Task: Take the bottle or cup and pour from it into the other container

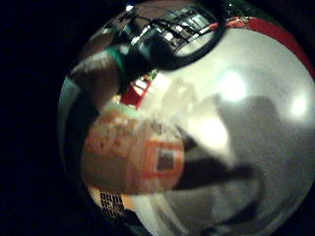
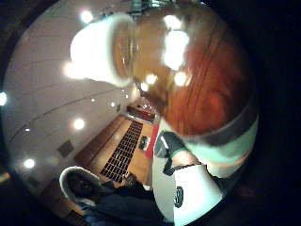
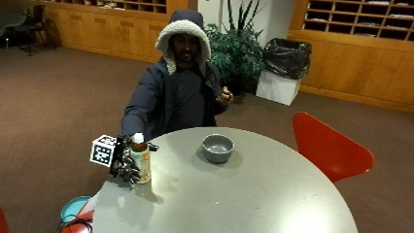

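A bottle [image 3: 140, 161] of amber drink with a white cap and an orange label stands upright at the edge of the round grey table [image 3: 259, 194]. My gloved right hand [image 3: 125, 164] wraps its fingers round the bottle's side. Further in on the table, apart from the bottle, sits a grey bowl [image 3: 217, 147], and nothing shows inside it. Seen from the thumb side of the palm, the bottle [image 2: 188, 80] fills the picture, white cap included. From the little finger side, its orange label [image 1: 133, 152] lies close to the palm.
A red chair [image 3: 326, 145] stands at the table's far side from my hand. A teal round object [image 3: 74, 208] lies on the floor below the table edge near the bottle. The person's bare hand [image 3: 224, 96] is raised at chest height.
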`<state>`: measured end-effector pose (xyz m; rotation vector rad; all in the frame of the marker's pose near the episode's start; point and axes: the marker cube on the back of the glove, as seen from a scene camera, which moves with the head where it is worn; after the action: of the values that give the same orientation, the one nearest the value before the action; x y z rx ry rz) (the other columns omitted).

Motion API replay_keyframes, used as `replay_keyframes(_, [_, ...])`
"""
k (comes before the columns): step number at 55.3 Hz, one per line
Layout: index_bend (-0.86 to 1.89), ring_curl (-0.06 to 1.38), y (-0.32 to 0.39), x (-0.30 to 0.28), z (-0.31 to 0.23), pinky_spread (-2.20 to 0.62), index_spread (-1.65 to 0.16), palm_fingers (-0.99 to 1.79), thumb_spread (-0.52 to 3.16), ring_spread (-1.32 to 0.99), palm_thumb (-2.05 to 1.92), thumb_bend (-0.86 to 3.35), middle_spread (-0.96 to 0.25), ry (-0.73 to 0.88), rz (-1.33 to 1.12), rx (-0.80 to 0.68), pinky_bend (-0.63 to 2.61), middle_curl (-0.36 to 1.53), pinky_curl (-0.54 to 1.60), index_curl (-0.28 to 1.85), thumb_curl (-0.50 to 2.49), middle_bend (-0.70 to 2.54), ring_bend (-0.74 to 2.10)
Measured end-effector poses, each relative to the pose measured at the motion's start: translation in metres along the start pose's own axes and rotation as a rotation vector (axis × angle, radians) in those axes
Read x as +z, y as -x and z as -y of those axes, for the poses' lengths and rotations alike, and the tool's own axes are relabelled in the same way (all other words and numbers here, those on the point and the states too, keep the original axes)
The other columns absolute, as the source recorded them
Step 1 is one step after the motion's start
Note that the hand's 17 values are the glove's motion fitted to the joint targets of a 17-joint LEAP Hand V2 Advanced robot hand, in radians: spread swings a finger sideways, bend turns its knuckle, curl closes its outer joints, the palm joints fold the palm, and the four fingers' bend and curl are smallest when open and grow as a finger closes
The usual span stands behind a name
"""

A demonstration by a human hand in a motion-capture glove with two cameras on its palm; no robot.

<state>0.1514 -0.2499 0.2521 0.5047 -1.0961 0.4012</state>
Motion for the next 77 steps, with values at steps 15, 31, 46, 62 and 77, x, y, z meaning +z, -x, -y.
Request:
replay_keyframes(15, [0.09, 0.37, -0.006, 0.007, 0.008, 0.17, -0.3, 1.06, 0.68, -0.14, 0.94, 0.0, -0.2, -0.052, 0.04, -0.038, 0.41, 0.39, 0.33, 0.22, 0.49, 0.37, 0.69])
replay_keyframes(31, [0.09, 0.4, 0.007, 0.002, 0.004, -0.09, -0.29, 1.15, 0.48, -0.21, 0.96, -0.04, -0.26, -0.071, 0.016, -0.088, 0.52, 0.43, 0.38, 0.23, 0.57, 0.32, 0.67])
replay_keyframes(46, [0.1, 0.41, 0.074, -0.01, 0.012, -0.13, -0.28, 1.17, 0.43, -0.21, 0.95, -0.04, -0.26, -0.069, 0.015, -0.178, 0.54, 0.45, 0.39, 0.23, 0.62, 0.31, 0.68])
replay_keyframes(62, [0.1, 0.41, 0.153, 0.014, -0.02, -0.13, -0.28, 1.16, 0.42, -0.21, 0.94, -0.04, -0.26, 0.212, -0.441, -0.386, 0.54, 0.47, 0.39, 0.25, 0.64, 0.31, 0.67])
replay_keyframes(77, [0.1, 0.41, 0.198, 0.076, -0.037, -0.11, -0.29, 1.14, 0.46, -0.21, 0.96, -0.04, -0.27, 0.274, -0.847, -0.547, 0.52, 0.48, 0.38, 0.25, 0.65, 0.3, 0.65])
